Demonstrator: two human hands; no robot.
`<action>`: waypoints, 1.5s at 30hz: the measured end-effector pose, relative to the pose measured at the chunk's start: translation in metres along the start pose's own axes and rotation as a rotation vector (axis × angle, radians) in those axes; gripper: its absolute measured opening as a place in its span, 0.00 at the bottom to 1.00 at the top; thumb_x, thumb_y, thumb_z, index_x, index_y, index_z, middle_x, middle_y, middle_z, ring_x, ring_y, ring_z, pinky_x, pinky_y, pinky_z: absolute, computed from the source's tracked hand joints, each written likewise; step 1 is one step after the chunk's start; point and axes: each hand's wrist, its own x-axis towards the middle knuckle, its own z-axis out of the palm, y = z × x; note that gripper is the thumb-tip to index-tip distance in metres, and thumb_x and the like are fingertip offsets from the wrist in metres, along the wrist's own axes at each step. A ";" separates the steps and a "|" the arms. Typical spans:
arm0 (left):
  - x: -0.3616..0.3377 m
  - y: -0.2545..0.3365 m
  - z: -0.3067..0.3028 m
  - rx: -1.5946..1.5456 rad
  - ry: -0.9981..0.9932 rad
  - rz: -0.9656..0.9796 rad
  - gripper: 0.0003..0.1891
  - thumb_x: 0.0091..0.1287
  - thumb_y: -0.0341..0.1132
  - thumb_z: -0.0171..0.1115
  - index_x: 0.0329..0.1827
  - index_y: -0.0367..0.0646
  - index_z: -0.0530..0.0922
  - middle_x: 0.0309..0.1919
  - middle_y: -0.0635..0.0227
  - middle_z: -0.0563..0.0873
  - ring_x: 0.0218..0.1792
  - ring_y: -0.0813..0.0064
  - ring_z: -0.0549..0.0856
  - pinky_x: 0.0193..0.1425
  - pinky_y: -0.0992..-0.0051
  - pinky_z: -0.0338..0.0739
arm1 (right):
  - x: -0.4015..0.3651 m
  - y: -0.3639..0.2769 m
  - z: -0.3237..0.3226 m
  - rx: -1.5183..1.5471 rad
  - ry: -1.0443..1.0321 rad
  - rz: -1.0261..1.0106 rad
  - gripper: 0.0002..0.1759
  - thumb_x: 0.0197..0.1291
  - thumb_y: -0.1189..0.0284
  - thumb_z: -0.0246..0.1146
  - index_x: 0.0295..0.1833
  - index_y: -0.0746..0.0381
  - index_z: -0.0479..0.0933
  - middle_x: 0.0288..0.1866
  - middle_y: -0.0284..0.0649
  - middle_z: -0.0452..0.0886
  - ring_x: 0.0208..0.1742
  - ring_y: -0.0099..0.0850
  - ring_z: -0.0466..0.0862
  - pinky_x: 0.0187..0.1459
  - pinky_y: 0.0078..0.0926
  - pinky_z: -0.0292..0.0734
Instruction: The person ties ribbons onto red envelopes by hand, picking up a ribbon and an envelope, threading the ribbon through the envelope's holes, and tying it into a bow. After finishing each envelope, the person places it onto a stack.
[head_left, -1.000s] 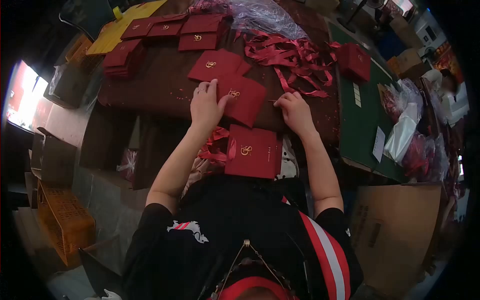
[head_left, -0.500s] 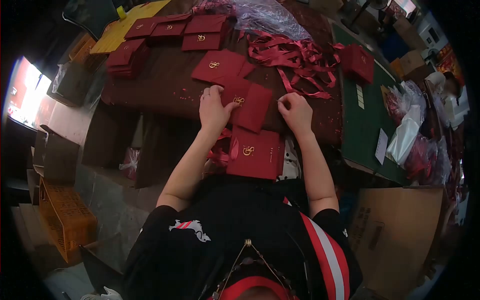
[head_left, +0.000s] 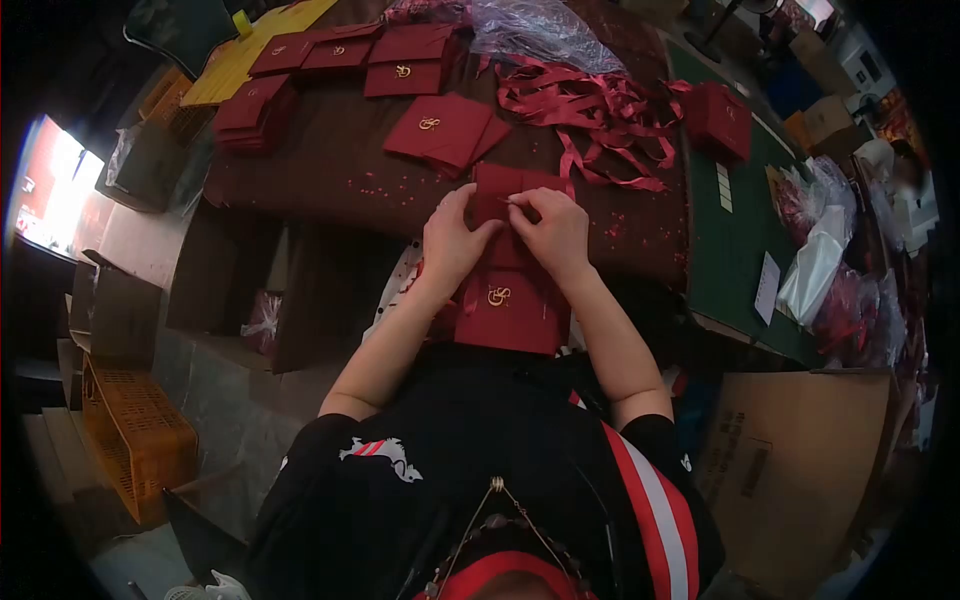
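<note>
A red card-like packet (head_left: 497, 180) lies at the table's front edge between my hands. My left hand (head_left: 455, 240) holds its left side, with thumb and fingers closed on it. Over its middle, the fingers of my right hand (head_left: 552, 228) are pinched together on something too small to make out. Below, red packets with a gold emblem (head_left: 510, 312) rest on my lap. Just beyond my hands is a fanned pile of red packets (head_left: 440, 128), and right of that a tangle of red ribbons (head_left: 600, 115).
More red packets (head_left: 340, 52) stand in stacks at the back left. A red stack (head_left: 717, 122) sits on the green board (head_left: 750, 270) at right. Clear plastic (head_left: 540, 35) lies at the back. A cardboard box (head_left: 790, 470) stands at lower right, an orange crate (head_left: 140, 430) at lower left.
My right hand has moved left, over the packet. The packet has turned more upright and away from the fanned pile. My left hand has shifted slightly right and down.
</note>
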 end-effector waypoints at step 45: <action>0.002 0.011 -0.004 -0.348 -0.169 -0.005 0.21 0.66 0.28 0.70 0.62 0.32 0.82 0.49 0.62 0.89 0.45 0.77 0.87 0.50 0.76 0.81 | -0.010 -0.010 0.004 0.250 0.216 -0.033 0.06 0.56 0.76 0.72 0.37 0.61 0.80 0.33 0.41 0.84 0.35 0.40 0.85 0.37 0.35 0.80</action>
